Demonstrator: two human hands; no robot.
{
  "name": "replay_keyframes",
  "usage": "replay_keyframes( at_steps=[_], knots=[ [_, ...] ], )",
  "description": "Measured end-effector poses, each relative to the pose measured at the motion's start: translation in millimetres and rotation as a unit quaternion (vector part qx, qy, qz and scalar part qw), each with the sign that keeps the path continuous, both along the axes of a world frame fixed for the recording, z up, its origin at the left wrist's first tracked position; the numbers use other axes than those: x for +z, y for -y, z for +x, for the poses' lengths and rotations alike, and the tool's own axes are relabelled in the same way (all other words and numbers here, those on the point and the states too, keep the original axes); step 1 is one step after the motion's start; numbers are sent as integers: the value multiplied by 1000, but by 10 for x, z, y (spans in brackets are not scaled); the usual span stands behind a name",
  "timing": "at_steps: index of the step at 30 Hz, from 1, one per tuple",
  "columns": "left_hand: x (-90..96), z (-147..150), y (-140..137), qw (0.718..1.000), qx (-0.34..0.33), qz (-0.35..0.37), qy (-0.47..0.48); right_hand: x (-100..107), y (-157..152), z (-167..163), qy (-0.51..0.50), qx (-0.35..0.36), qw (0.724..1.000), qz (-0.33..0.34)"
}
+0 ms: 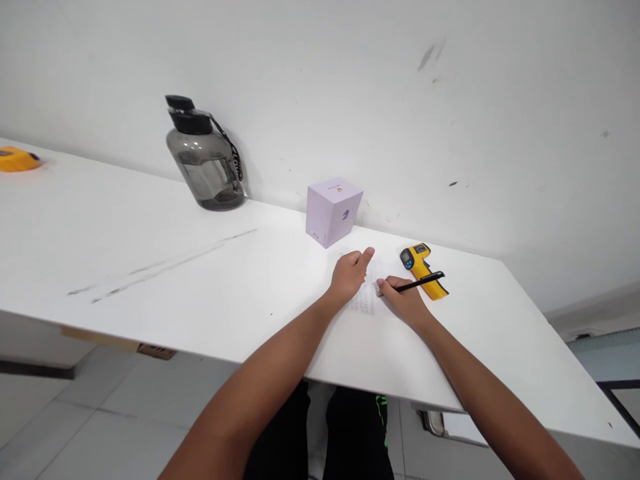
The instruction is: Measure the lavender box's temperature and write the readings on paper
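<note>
On the white table, a sheet of paper (pixel 364 301) with rows of faint handwriting lies between my hands; its edges blend into the tabletop. My right hand (pixel 406 301) is closed around a black pen (pixel 420 283), its writing end down at the paper and its cap end slanting up to the right. My left hand (pixel 350 272) rests at the paper's upper left part, fingers curled in and thumb stretched out to the right. I see nothing held in it, though its fingertips are partly hidden.
A lilac box (pixel 331 212) stands just beyond my left hand. Right of the pen lies a yellow infrared thermometer (pixel 425 270). A large grey water bottle (pixel 207 163) leans near the wall. At the far left is a yellow object (pixel 17 159). The table's (pixel 530 373) right edge drops off.
</note>
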State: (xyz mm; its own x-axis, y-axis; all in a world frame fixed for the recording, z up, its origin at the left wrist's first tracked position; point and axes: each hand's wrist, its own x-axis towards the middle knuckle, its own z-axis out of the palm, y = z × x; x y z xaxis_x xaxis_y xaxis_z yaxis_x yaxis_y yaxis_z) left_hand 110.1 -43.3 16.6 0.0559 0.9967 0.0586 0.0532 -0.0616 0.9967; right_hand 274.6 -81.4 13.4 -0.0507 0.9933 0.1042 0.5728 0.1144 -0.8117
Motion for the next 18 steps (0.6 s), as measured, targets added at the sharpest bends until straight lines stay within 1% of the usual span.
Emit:
replay_keyframes(
  at_steps=[9,15,18],
  knots=[
    [27,-3,18,1000,1,4,4,5,3,4,-3,1,1000,-4],
    [67,-3,38,999,13,-44,0,0,-1,5,-5,-5,1000,-6],
    [72,1,39,999,11,-45,1,-1,-1,6,-6,2,1000,-4]
  ],
)
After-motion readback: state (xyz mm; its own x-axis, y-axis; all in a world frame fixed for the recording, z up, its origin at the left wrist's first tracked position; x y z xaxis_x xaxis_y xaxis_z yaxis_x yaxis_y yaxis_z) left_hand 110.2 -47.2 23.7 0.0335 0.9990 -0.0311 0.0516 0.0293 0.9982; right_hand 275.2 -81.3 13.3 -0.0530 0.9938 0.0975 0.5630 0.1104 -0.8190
